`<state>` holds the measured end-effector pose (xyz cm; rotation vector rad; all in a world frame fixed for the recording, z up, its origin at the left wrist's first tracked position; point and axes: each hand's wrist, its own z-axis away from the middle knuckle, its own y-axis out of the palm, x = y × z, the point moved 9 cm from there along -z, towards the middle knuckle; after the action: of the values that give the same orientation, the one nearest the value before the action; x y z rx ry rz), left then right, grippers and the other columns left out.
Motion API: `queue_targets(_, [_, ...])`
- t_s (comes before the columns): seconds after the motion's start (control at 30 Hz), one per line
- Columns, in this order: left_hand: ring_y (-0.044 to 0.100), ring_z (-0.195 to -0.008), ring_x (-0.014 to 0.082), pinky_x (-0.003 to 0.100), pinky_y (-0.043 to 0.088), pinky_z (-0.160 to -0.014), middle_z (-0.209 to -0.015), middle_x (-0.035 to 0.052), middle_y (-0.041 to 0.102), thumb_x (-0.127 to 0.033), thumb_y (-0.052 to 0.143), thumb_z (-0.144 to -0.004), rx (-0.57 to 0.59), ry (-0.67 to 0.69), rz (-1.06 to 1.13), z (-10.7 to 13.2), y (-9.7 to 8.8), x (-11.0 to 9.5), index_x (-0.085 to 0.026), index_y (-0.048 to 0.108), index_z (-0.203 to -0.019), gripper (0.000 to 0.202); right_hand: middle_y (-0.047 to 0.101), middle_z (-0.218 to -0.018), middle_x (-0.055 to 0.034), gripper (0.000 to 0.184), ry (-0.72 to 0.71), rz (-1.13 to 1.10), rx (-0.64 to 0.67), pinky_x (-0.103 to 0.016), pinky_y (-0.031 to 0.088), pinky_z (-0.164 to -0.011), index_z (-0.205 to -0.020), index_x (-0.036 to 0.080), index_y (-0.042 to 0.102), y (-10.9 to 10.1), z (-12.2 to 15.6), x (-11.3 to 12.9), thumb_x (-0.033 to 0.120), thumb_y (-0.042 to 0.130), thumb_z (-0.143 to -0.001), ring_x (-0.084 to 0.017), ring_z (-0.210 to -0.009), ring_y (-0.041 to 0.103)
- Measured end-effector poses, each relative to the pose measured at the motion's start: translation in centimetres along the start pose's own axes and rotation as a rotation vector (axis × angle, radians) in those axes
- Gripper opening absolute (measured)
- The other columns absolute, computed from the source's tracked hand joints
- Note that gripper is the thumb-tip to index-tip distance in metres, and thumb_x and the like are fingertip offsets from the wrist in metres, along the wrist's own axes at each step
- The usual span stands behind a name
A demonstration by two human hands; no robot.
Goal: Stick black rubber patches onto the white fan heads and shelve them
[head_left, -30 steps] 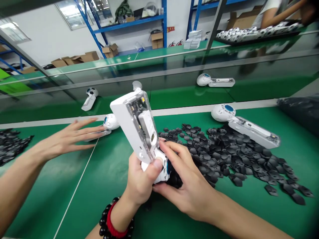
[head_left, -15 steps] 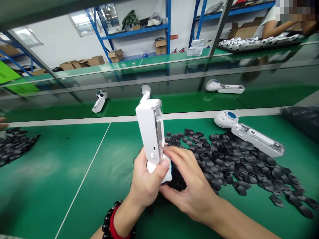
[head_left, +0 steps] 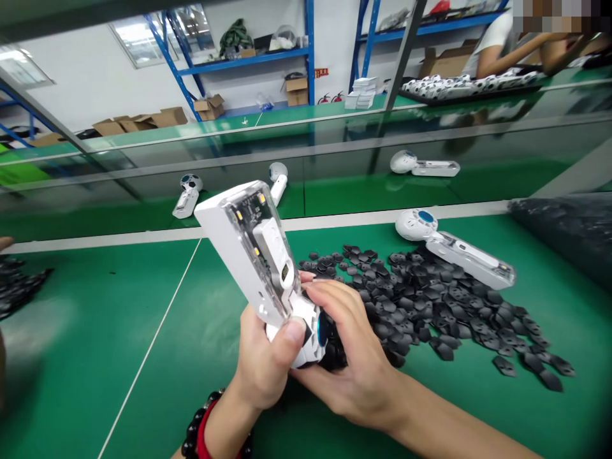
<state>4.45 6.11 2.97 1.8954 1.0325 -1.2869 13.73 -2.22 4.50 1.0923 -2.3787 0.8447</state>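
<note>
My left hand [head_left: 265, 363] grips the round end of a white plastic device [head_left: 253, 255] with a clear cover, held upright and tilted left over the green belt [head_left: 143, 357]. My right hand [head_left: 351, 357] is closed around the same round end from the right, fingers pressed on its blue-ringed face, with a small black piece under the fingers. A pile of black plastic pieces [head_left: 430, 299] lies just right of my hands.
Another white device [head_left: 454, 248] lies on the pile's far edge. Three more devices [head_left: 186, 194] [head_left: 277, 178] [head_left: 425, 166] rest on the far belt. Black pieces [head_left: 14, 290] lie at the left edge, a black bag [head_left: 564, 223] at right. A person [head_left: 507, 38] works at the back.
The device has tilted back to the left, showing its clear face again. The co-worker's hand at left has withdrawn to the frame edge, taking away the device that lay there.
</note>
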Motion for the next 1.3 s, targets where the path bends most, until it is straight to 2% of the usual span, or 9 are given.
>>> queue_targets(0.23, [0.07, -0.108, 0.0227, 0.03, 0.055, -0.097, -0.117, 0.0033, 0.074, -0.049, 0.066, -0.091, -0.005, -0.061, -0.006, 0.3, -0.2, 0.7, -0.024, 0.068, -0.12, 0.039, 0.057, -0.135, -0.0188, 0.066, 0.028, -0.017, 0.015, -0.047, 0.051, -0.108, -0.148, 0.013, 0.037, 0.2, 0.0, -0.1, 0.021, 0.069, -0.09, -0.029, -0.13, 0.053])
queue_targets(0.43, [0.068, -0.11, 0.0188, 0.024, 0.053, -0.098, -0.119, -0.0004, 0.072, -0.049, 0.066, -0.091, 0.011, -0.053, -0.062, 0.3, -0.1, 0.5, -0.027, 0.068, -0.119, 0.036, 0.062, -0.129, -0.0176, 0.057, -0.006, 0.025, 0.02, -0.044, 0.05, -0.107, -0.14, 0.012, 0.046, 0.0, -0.3, -0.2, 0.025, 0.07, -0.09, -0.028, -0.127, 0.056])
queue_targets(0.57, [0.069, -0.11, 0.0167, 0.023, 0.053, -0.099, -0.119, -0.0032, 0.073, -0.046, 0.067, -0.091, 0.025, -0.016, -0.086, 0.3, 0.0, -0.2, -0.029, 0.068, -0.121, 0.034, 0.068, -0.122, -0.0176, 0.054, -0.091, 0.11, -0.014, -0.042, 0.053, -0.098, -0.136, 0.01, 0.049, -0.5, -0.4, 0.4, 0.031, 0.071, -0.09, -0.028, -0.117, 0.063])
queue_targets(0.7, [0.072, -0.108, 0.0165, 0.022, 0.055, -0.096, -0.12, -0.0041, 0.075, -0.043, 0.071, -0.088, -0.015, -0.011, -0.123, 0.4, -0.1, -1.0, -0.031, 0.07, -0.119, 0.033, 0.071, -0.12, -0.0162, 0.055, -0.101, 0.131, -0.007, -0.038, 0.057, -0.086, -0.138, 0.013, 0.047, -0.3, -0.5, 0.6, 0.034, 0.068, -0.091, -0.028, -0.11, 0.069])
queue_targets(0.87, [0.071, -0.109, 0.0201, 0.025, 0.055, -0.098, -0.111, -0.0015, 0.078, -0.048, 0.078, -0.08, -0.195, -0.098, -0.143, 0.9, -1.5, -0.4, -0.028, 0.073, -0.112, 0.038, 0.069, -0.124, -0.0128, 0.057, -0.063, -0.014, -0.004, -0.027, 0.055, -0.103, -0.138, 0.014, 0.047, 0.1, -0.9, 0.5, 0.031, 0.07, -0.089, -0.022, -0.12, 0.066])
queue_targets(1.0, [0.074, -0.098, 0.0251, 0.03, 0.06, -0.086, -0.109, 0.0061, 0.078, -0.041, 0.074, -0.082, -0.111, -0.163, -0.251, 1.0, -1.3, 0.4, -0.02, 0.075, -0.106, 0.032, 0.068, -0.123, -0.0119, 0.056, 0.007, -0.079, 0.017, -0.025, 0.057, -0.099, -0.133, 0.017, 0.051, 0.4, -0.7, -0.2, 0.034, 0.074, -0.085, -0.022, -0.117, 0.068])
queue_targets(1.1, [0.075, -0.096, 0.0271, 0.032, 0.061, -0.085, -0.108, 0.0089, 0.078, -0.042, 0.072, -0.082, -0.14, -0.209, -0.273, 1.0, -1.5, 0.8, -0.016, 0.075, -0.105, 0.035, 0.069, -0.123, -0.0123, 0.059, 0.026, -0.07, 0.024, -0.024, 0.059, -0.096, -0.132, 0.016, 0.053, 0.7, -0.3, -0.6, 0.038, 0.077, -0.083, -0.021, -0.116, 0.069])
queue_targets(1.2, [0.073, -0.098, 0.0281, 0.03, 0.061, -0.084, -0.11, 0.0113, 0.077, -0.049, 0.074, -0.08, -0.168, -0.256, -0.238, 0.2, -1.8, 1.2, -0.013, 0.075, -0.105, 0.043, 0.069, -0.126, -0.0131, 0.061, 0.042, -0.058, 0.068, -0.026, 0.058, -0.097, -0.133, 0.015, 0.054, 1.0, -0.4, -1.3, 0.045, 0.076, -0.084, -0.022, -0.118, 0.068])
queue_targets(1.3, [0.074, -0.092, 0.0263, 0.026, 0.06, -0.073, -0.107, 0.0101, 0.078, -0.05, 0.077, -0.079, -0.135, -0.403, -0.097, -0.6, -2.2, 2.5, -0.012, 0.073, -0.111, 0.05, 0.069, -0.128, -0.0131, 0.062, 0.076, 0.001, 0.183, -0.03, 0.059, -0.098, -0.134, 0.014, 0.056, 0.5, -1.7, -2.3, 0.054, 0.07, -0.089, -0.023, -0.117, 0.068])
